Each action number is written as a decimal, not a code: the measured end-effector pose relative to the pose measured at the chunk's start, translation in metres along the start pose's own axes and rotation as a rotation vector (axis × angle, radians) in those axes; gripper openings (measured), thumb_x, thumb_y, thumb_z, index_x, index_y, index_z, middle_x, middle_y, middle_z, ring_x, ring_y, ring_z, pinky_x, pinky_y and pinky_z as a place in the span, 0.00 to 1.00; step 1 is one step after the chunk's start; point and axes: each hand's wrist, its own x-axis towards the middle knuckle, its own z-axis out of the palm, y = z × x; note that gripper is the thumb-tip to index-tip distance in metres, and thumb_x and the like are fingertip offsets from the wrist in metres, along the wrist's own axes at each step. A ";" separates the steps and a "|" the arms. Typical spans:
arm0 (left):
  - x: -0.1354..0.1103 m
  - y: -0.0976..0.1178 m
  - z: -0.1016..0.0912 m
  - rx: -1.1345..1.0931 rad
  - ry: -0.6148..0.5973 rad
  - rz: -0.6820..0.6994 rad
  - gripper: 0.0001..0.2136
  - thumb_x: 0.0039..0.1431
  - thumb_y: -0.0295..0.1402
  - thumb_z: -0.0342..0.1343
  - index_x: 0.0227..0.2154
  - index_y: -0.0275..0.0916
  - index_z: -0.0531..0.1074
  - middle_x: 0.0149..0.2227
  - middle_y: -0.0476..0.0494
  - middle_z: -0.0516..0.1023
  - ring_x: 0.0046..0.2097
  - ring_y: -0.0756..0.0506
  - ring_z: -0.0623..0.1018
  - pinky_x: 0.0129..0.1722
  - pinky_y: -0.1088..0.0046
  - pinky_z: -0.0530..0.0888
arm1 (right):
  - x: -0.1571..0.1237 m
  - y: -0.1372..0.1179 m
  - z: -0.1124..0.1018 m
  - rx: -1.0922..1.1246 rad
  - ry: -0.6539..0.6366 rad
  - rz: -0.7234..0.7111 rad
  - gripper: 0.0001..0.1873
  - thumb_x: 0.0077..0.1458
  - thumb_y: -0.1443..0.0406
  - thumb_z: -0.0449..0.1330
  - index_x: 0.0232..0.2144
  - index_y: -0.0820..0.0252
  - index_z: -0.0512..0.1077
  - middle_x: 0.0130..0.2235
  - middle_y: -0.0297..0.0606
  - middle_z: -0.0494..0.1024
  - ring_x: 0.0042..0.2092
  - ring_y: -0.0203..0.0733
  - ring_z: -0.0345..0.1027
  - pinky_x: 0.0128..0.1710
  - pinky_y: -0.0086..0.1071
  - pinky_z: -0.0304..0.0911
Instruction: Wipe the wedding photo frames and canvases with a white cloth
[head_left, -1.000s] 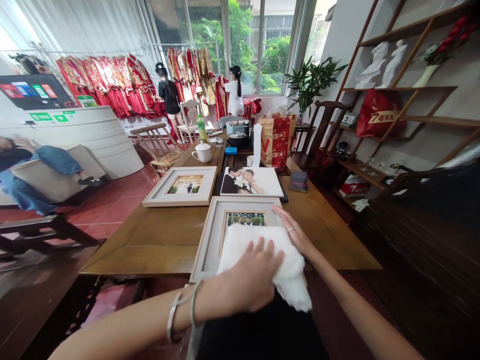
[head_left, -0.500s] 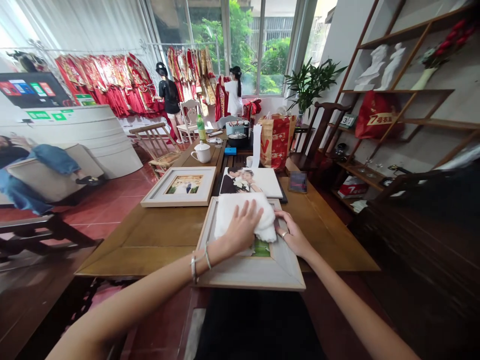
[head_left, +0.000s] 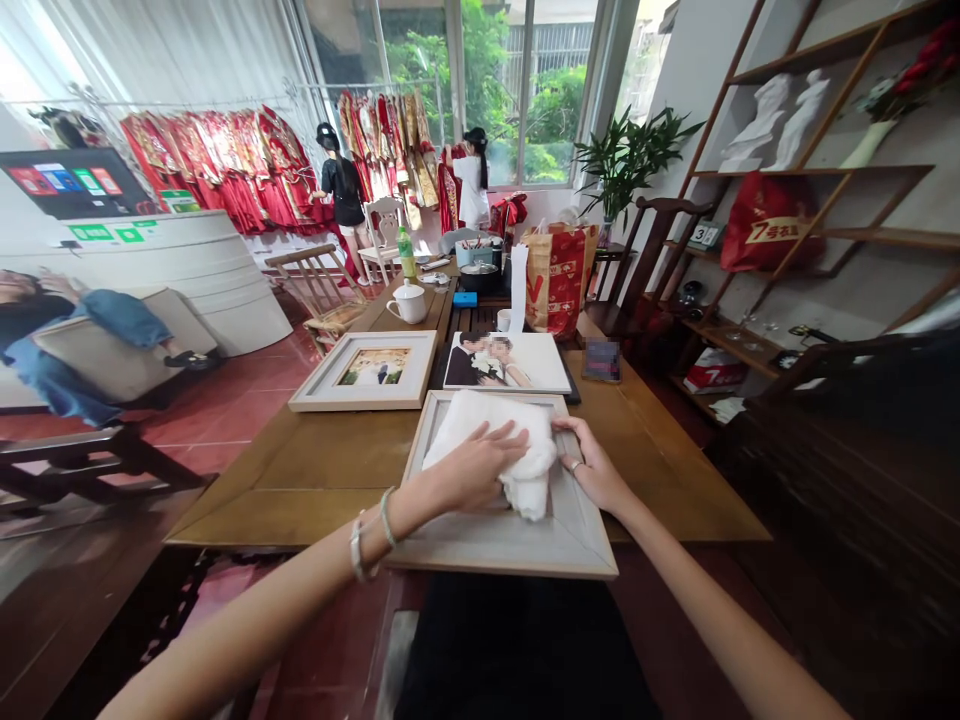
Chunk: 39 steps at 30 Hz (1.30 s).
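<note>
My left hand (head_left: 480, 468) lies with fingers outstretched on a folded white cloth (head_left: 487, 415), pressing it against a picture frame (head_left: 480, 545). The frame has a pale border and light wooden edges and reaches over the near edge of the table. The cloth covers most of its middle, so the picture there is hidden. At the frame's right side, my right hand (head_left: 596, 470), with a ring on one finger, grips the edge with bent fingers. Beyond it lie a print of a couple (head_left: 510, 362) and, to the left, a second framed photo (head_left: 367, 370).
On the wooden table (head_left: 300, 480) stand a white lidded cup (head_left: 408, 302), a red and tan paper bag (head_left: 559, 280) and a dark phone-like device (head_left: 602, 360). Shelves (head_left: 817, 245) rise at right. Two people (head_left: 472, 185) stand by racks of red garments; another person (head_left: 124, 320) sits at left.
My left hand has shifted slightly down and left on the cloth and turned more sideways. A cloth corner now covers the green patch of the picture. My right hand keeps its hold.
</note>
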 end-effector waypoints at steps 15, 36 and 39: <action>-0.074 0.053 -0.015 -0.083 -0.161 -0.291 0.40 0.39 0.16 0.46 0.61 0.38 0.49 0.64 0.40 0.50 0.64 0.38 0.48 0.59 0.53 0.53 | 0.000 0.002 0.001 -0.040 -0.061 0.019 0.34 0.49 0.72 0.48 0.59 0.46 0.54 0.63 0.33 0.53 0.64 0.45 0.43 0.64 0.46 0.37; -0.074 0.081 -0.006 -0.096 -0.148 -0.210 0.43 0.38 0.16 0.47 0.62 0.43 0.46 0.64 0.42 0.49 0.64 0.34 0.47 0.58 0.48 0.52 | 0.000 0.005 0.002 -0.036 -0.057 -0.039 0.35 0.47 0.73 0.48 0.58 0.48 0.56 0.61 0.36 0.56 0.64 0.45 0.45 0.63 0.48 0.39; -0.086 0.079 -0.012 -0.031 -0.224 -0.347 0.39 0.43 0.17 0.47 0.61 0.43 0.49 0.63 0.39 0.52 0.62 0.33 0.52 0.56 0.48 0.56 | -0.001 0.003 0.002 -0.032 -0.059 -0.021 0.34 0.48 0.73 0.48 0.58 0.46 0.56 0.61 0.35 0.56 0.64 0.46 0.45 0.63 0.48 0.39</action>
